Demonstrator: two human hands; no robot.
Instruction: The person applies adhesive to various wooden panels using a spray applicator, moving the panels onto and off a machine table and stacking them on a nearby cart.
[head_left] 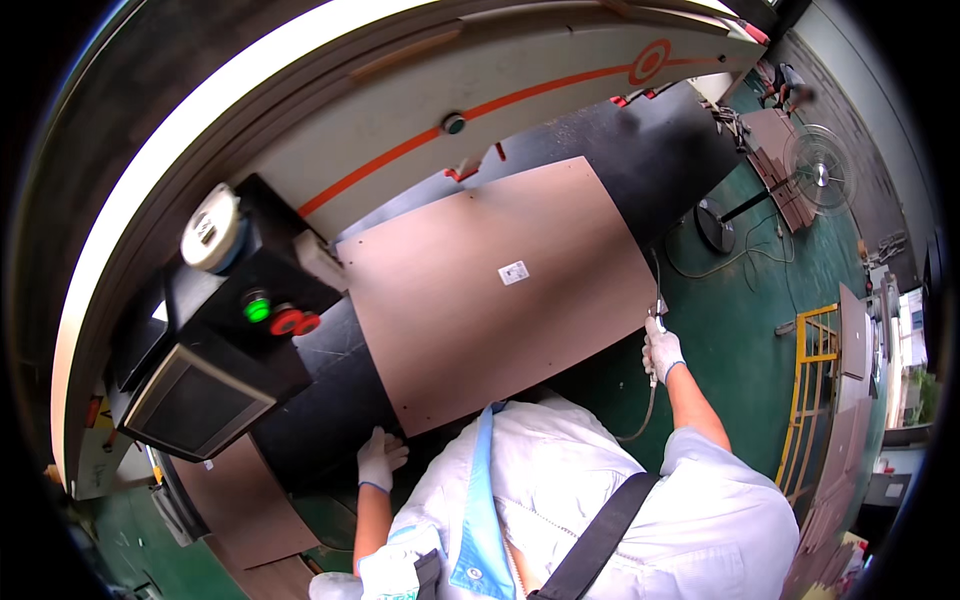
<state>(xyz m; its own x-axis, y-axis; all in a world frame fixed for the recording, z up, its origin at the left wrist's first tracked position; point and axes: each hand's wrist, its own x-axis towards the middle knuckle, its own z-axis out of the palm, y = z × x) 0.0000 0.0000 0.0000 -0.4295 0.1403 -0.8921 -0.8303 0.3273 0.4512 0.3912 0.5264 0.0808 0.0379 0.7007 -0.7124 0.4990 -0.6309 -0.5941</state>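
A large brown board [490,290] with a small white label lies flat on the black bed [320,410] of a big machine. My left hand [380,458], in a white glove, rests with fingers spread on the black bed just below the board's near left corner. My right hand [660,350], also gloved, is closed on an air gun [657,305] with a thin hose [645,415], held just off the board's right edge.
A black control box [250,310] with green and red buttons and a screen [195,400] stands left of the board. More brown boards [240,510] lie lower left. A standing fan [815,170], yellow rack [815,370] and board stacks occupy the green floor at right.
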